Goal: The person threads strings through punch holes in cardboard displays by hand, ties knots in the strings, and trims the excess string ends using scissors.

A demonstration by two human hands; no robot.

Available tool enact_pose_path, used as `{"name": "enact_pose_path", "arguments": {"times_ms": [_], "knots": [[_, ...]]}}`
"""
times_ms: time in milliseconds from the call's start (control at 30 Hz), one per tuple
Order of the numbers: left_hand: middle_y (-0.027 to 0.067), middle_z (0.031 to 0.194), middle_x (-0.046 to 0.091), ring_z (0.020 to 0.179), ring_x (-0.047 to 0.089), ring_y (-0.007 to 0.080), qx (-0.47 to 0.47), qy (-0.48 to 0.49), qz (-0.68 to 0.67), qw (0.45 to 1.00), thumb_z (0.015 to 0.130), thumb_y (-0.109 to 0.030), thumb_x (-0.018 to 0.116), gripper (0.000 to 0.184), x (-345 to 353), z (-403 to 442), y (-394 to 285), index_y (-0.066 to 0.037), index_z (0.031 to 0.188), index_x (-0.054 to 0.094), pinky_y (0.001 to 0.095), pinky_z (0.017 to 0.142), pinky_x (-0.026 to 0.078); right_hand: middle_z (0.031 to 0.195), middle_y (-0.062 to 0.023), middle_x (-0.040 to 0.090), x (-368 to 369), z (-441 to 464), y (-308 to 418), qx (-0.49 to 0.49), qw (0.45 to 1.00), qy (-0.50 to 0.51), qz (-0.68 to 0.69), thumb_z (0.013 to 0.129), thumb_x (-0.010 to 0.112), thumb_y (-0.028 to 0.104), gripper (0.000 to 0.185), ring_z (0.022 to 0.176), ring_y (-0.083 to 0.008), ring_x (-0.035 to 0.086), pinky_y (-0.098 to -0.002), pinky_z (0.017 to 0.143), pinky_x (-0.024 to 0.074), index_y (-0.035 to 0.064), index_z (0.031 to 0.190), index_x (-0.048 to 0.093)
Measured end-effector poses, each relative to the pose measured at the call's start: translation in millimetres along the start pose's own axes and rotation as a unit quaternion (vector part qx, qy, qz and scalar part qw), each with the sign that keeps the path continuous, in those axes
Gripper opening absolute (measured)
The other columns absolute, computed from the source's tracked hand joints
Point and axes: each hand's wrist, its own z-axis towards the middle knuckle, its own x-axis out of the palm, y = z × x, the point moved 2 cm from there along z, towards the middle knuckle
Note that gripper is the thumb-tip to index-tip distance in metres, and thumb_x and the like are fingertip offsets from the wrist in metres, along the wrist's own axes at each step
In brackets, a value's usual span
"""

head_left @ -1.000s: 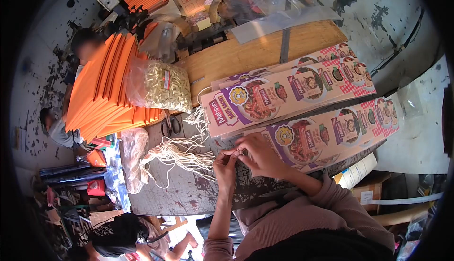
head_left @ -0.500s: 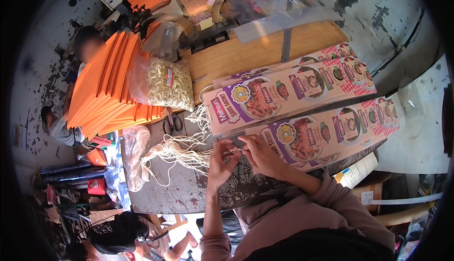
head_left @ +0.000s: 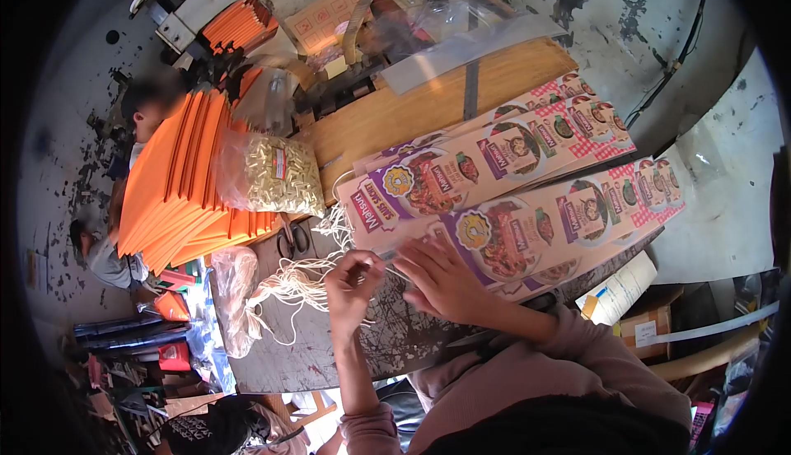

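My left hand [head_left: 353, 289] is closed in a pinch just left of the nearer stack's end. Whatever sits between its fingertips is too small to make out. My right hand [head_left: 441, 278] has its fingers stretched out over the left end of the nearer stack of printed brown cardboard pieces [head_left: 540, 224]. Beyond it a second stack of the same printed pieces [head_left: 461, 167] runs alongside. A loose bundle of white cords [head_left: 297, 280] lies left of my left hand, with more strands along the far stack's end.
A clear bag of small gold-coloured pieces [head_left: 284, 175] leans beside a tall pile of orange folded sheets [head_left: 177, 175]. Scissors [head_left: 293, 239] lie near a clear plastic bag [head_left: 234, 290]. A wooden board [head_left: 445, 84] crosses the back. Other people are at the left.
My hands have come apart; the left shifted left and stays pinched, while the right spread its fingers over the printed pieces. The view has tilted slightly.
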Motion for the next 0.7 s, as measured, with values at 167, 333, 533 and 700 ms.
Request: {"name": "enact_pose_path", "arguments": {"times_ms": [167,333,533,700], "knots": [[0.002,0.08,0.057,0.072,0.048,0.0064,0.158,-0.061,-0.026,0.985,0.077,0.005,0.059,0.01,-3,14,-51,0.001,0.085,0.055,0.0196,0.067,0.039,0.13,-0.0175,0.039,-37,-30,-18,0.047,0.967,0.012,-0.251,0.078,0.055,0.03,0.05,0.117,-0.0282,0.042,-0.0493,0.097,0.0264,0.0032,0.12,0.047],[0.0004,0.076,0.055,0.063,0.044,0.0037,0.193,-0.144,-0.021,0.97,0.077,0.001,0.062,0.009,-19,21,-64,-0.001,0.084,0.056,0.0169,0.058,0.034,0.125,-0.0115,0.047,-95,-43,-54,0.108,0.927,-0.138,-0.331,0.074,0.057,0.019,0.038,0.11,-0.025,0.048,-0.0436,0.093,0.031,0.0153,0.112,0.058],[-0.002,0.072,0.052,0.059,0.039,0.0026,0.244,-0.227,-0.001,0.943,0.081,-0.003,0.059,0.005,-26,23,-79,-0.002,0.084,0.056,0.0153,0.054,0.029,0.124,-0.0025,0.05,-105,-1,-70,0.069,0.927,-0.19,-0.317,0.072,0.058,0.02,0.043,0.112,-0.023,0.046,-0.0424,0.094,0.03,0.0209,0.115,0.057],[0.0099,0.099,0.058,0.089,0.054,0.0176,0.182,-0.263,0.186,0.929,0.084,-0.007,0.056,0.026,-54,38,-23,0.001,0.108,0.052,0.0279,0.075,0.045,0.132,-0.0095,0.04,-69,21,-92,0.044,0.957,-0.038,-0.285,0.074,0.06,0.031,0.054,0.118,-0.0267,0.039,-0.0489,0.094,0.0301,0.0208,0.125,0.047]]}}
